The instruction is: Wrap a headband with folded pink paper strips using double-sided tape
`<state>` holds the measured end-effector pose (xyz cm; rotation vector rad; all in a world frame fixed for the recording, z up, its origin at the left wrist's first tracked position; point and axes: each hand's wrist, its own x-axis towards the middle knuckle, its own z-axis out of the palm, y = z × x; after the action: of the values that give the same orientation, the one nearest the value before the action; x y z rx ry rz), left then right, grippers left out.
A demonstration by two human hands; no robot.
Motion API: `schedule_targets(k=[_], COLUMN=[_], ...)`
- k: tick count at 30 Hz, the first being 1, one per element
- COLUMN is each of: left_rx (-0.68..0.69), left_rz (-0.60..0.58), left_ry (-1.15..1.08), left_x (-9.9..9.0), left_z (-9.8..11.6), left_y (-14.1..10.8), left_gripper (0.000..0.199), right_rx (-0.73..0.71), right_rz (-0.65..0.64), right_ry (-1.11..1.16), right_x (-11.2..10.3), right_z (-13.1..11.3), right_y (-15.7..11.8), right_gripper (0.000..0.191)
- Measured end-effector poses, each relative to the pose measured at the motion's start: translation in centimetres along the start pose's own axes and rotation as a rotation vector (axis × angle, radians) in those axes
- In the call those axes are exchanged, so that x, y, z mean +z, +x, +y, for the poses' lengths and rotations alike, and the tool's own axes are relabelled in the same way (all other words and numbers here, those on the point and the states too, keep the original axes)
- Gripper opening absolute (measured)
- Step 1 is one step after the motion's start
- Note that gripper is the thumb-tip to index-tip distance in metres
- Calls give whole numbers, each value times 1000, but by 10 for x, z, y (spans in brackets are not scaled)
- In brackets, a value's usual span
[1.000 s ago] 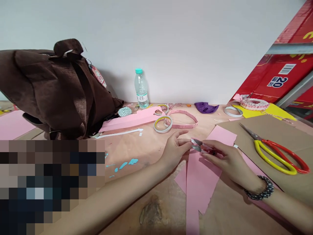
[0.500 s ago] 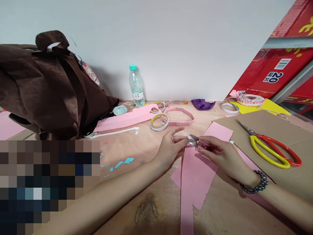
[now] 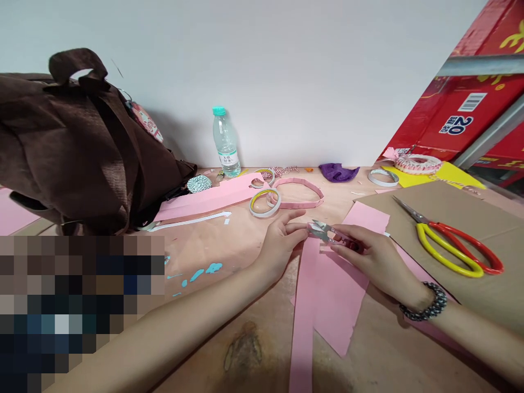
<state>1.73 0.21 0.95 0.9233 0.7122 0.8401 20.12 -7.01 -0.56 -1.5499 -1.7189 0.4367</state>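
Observation:
My left hand (image 3: 281, 240) pinches the upper end of a long pink paper strip (image 3: 303, 316) between thumb and forefinger, its other fingers stretched forward. Closed around small thread snips (image 3: 323, 230) is my right hand (image 3: 370, 252); the metal blades point left and lie at the strip's upper end, close to my left fingertips. Whether the blades are in the paper, I cannot tell. Beneath, a wider pink paper piece (image 3: 341, 305) with a ragged lower edge lies slanted on the wooden table (image 3: 196, 349), partly covered by the strip and my right hand.
Red-and-yellow-handled scissors (image 3: 450, 240) rest on brown cardboard (image 3: 426, 199) at right. Behind my hands are a tape roll (image 3: 265, 213), a pink paper ring (image 3: 303, 206) and purple crumpled paper (image 3: 339, 173). A water bottle (image 3: 226, 143) and brown bag (image 3: 82, 142) stand farther left.
Both hands have shifted slightly left with the snips and strip. The strip's lower end has swung left, and the wider piece's lower corner now sits farther right.

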Motion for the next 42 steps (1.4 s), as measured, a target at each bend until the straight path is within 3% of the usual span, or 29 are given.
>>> schedule_targets(k=[6, 10, 16, 23, 27, 32, 42], left_rx=[59, 81, 75, 178, 220, 269, 125], left_rz=[40, 36, -20, -145, -215, -206, -155], left_ry=[-48, -23, 129, 444, 557, 610, 355], left_x=[-4, -6, -3, -2, 0, 3, 1], left_z=[-1, 0, -2, -9, -11, -9, -5], left_y=[5, 7, 2, -2, -6, -9, -3], left_gripper=[47, 48, 47, 32, 28, 42, 35], right_rx=[59, 118, 55, -62, -42, -52, 24], right_rz=[39, 150, 299, 26, -12, -40, -62], right_ry=[-7, -18, -50, 88, 116, 107, 279], right_x=[1, -1, 0, 3, 4, 5, 5], right_z=[3, 17, 22, -13, -14, -14, -4], right_y=[1, 5, 10, -2, 1, -1, 2], right_gripper=[27, 31, 41, 15, 16, 16, 23])
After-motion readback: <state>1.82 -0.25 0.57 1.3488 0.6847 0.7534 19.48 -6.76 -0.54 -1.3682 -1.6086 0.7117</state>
